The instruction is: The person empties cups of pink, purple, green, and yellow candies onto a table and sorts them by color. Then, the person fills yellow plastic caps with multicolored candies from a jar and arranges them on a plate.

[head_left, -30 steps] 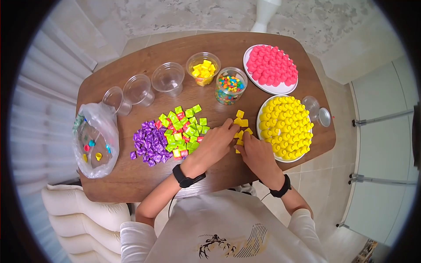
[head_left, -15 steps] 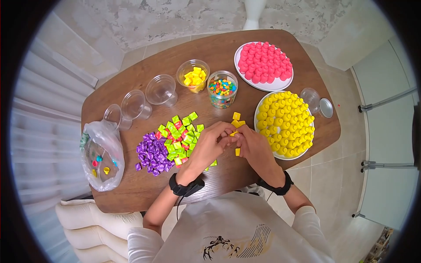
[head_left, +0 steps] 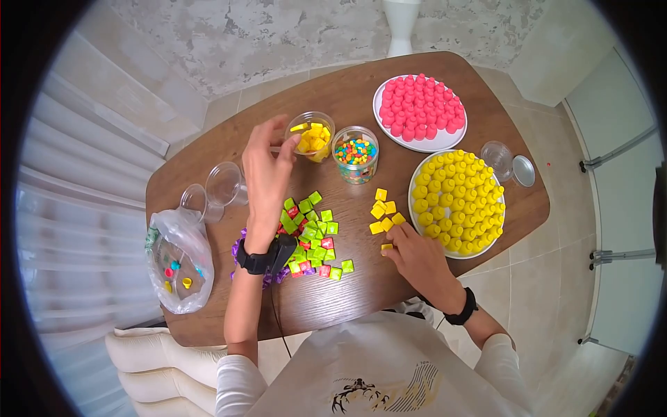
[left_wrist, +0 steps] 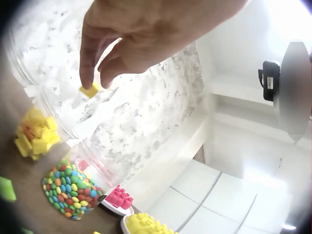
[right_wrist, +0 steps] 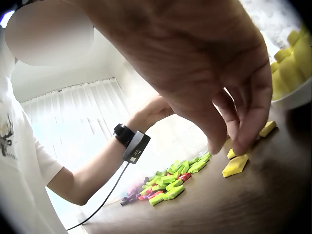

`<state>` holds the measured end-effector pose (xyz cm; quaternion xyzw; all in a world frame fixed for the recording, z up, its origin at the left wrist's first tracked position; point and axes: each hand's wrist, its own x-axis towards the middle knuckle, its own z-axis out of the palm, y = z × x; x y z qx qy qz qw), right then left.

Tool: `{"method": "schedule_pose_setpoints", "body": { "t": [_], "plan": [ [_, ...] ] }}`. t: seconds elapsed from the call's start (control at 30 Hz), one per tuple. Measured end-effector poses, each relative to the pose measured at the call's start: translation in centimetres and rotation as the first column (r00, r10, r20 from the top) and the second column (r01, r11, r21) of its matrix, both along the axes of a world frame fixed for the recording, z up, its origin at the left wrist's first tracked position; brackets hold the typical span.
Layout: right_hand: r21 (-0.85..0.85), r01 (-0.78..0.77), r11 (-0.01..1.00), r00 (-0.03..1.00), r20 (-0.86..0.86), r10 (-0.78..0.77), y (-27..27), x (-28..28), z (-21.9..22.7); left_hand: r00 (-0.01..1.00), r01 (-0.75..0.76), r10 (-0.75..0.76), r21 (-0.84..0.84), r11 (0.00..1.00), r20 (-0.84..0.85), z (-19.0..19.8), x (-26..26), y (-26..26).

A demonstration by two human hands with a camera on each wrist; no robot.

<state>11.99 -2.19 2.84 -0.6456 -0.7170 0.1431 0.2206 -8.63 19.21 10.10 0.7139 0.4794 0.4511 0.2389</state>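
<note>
My left hand is beside the clear cup of yellow squares. In the left wrist view, the left hand pinches a yellow square between thumb and fingertips, above the cup's yellow squares. At the loose yellow squares on the table, my right hand has its fingertips low, with thumb and index finger apart. The right wrist view has the right hand close over a small yellow square; contact is hard to tell. Another square lies just in front.
A jar of coloured candies stands beside the cup. Plates of pink pieces and yellow bottle-shaped pieces are to the right. Green and red squares lie near the left forearm, purple ones partly under it. A plastic bag and cups stand left.
The hands, together over the loose yellow squares half a second ago, have parted. My left hand has moved up and left to the cup; the right has stayed near the squares.
</note>
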Motion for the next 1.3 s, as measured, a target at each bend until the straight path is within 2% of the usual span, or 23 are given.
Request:
{"method": "schedule_pose_setpoints", "body": {
  "t": [0.03,0.07,0.2,0.27,0.3,0.37,0.43,0.5,0.53,0.6,0.73,0.8,0.83,0.87,0.9,0.93,0.97,1.0,1.07,1.1,1.17,1.2,1.3],
  "plan": [
    [0.003,0.005,1.000,1.000,-0.004,-0.005,-0.2,-0.1,-0.1,0.995,0.008,0.003,0.111,0.994,-0.095,-0.2,0.1,0.1],
    [-0.010,-0.004,1.000,1.000,0.020,0.004,-0.3,-0.4,-0.3,0.995,0.017,-0.006,0.112,0.994,-0.099,-0.5,0.3,-0.2],
    [-0.112,0.027,0.993,0.994,0.104,-0.015,-0.4,-1.1,-0.6,0.977,0.182,-0.191,-0.100,0.978,-0.092,-2.4,1.1,-5.0],
    [-0.121,0.015,0.992,0.997,0.081,-0.005,-0.3,-0.7,-0.7,0.901,0.403,-0.414,-0.107,0.909,-0.126,-3.8,0.8,-6.7],
    [-0.123,-0.002,0.992,0.998,0.060,0.010,-0.1,-0.5,-0.7,0.901,0.403,-0.414,-0.109,0.909,-0.127,-4.0,0.7,-7.6],
    [-0.112,-0.005,0.994,1.000,-0.020,0.003,0.5,-0.3,-0.5,0.766,0.534,-0.628,-0.411,0.739,-0.134,-4.1,0.9,-9.2],
    [-0.100,-0.012,0.995,0.995,-0.102,0.002,1.2,-0.1,-0.4,0.774,0.538,-0.629,-0.448,0.714,-0.072,-4.5,1.2,-10.4],
    [-0.015,-0.032,0.999,0.956,-0.291,0.027,2.0,-0.3,-0.2,0.788,0.545,-0.616,-0.487,0.682,0.019,-4.8,1.5,-10.7],
    [-0.012,-0.034,0.999,0.956,-0.293,0.029,2.4,-0.4,0.0,0.789,0.543,-0.614,-0.487,0.684,0.016,-4.8,1.4,-10.6],
    [-0.026,-0.037,0.999,0.900,-0.436,0.022,3.1,-1.0,0.7,0.813,0.527,-0.575,-0.532,0.662,0.091,-4.7,1.3,-10.4],
    [-0.024,-0.003,1.000,0.803,-0.596,-0.012,3.6,-1.7,0.8,0.841,0.518,-0.524,-0.477,0.710,0.132,-4.4,0.4,-8.9],
    [-0.030,0.079,0.996,0.908,-0.411,-0.085,3.3,-1.6,1.4,0.936,0.353,-0.316,-0.418,0.837,0.157,-2.9,0.0,-7.3],
    [-0.028,0.078,0.997,0.908,-0.410,-0.083,3.2,-1.5,1.1,0.955,0.291,-0.244,-0.366,0.884,0.169,-2.3,-0.1,-6.1],
    [-0.034,0.110,0.993,0.951,-0.287,-0.115,3.2,-1.3,0.5,0.967,0.224,-0.172,-0.313,0.923,0.186,-1.7,-0.2,-4.6],
    [-0.037,0.142,0.989,0.977,-0.157,-0.146,3.1,-1.3,0.1,0.967,0.222,-0.169,-0.311,0.924,0.189,-1.4,-0.3,-3.0],
    [-0.035,0.139,0.990,0.978,-0.155,-0.143,3.0,-1.3,0.1,0.985,0.160,-0.137,-0.265,0.951,0.105,-1.1,-0.6,-1.3],
    [-0.041,0.158,0.987,0.986,-0.037,-0.160,3.0,-1.4,0.2,0.995,0.101,-0.098,-0.212,0.972,0.022,-0.9,-0.5,-0.2],
    [-0.043,0.179,0.983,0.981,0.081,-0.175,2.9,-1.4,0.1,0.995,0.099,-0.096,-0.210,0.973,0.024,-0.8,-0.3,0.5],
    [-0.047,0.189,0.981,0.975,0.125,-0.182,3.2,-1.6,-0.7,0.984,0.033,-0.035,-0.011,0.999,-0.176,-1.0,0.2,1.4],
    [-0.055,0.203,0.978,0.967,0.168,-0.191,3.2,-1.7,-1.2,0.983,0.041,-0.042,-0.010,0.999,-0.178,-1.3,0.2,1.2],
    [-0.043,0.212,0.976,0.961,0.193,-0.200,3.4,-1.7,-1.5,0.980,0.005,0.020,0.123,0.992,-0.200,-1.9,0.4,-0.2],
    [-0.034,0.210,0.977,0.955,0.220,-0.197,3.5,-1.8,-1.7,0.979,0.020,0.004,0.116,0.993,-0.204,-2.2,0.5,-1.0],
    [-0.060,0.229,0.971,0.957,0.196,-0.214,3.7,-1.7,-3.1,0.957,0.208,-0.228,-0.125,0.970,-0.178,-3.2,0.5,-4.2]
  ]
}}
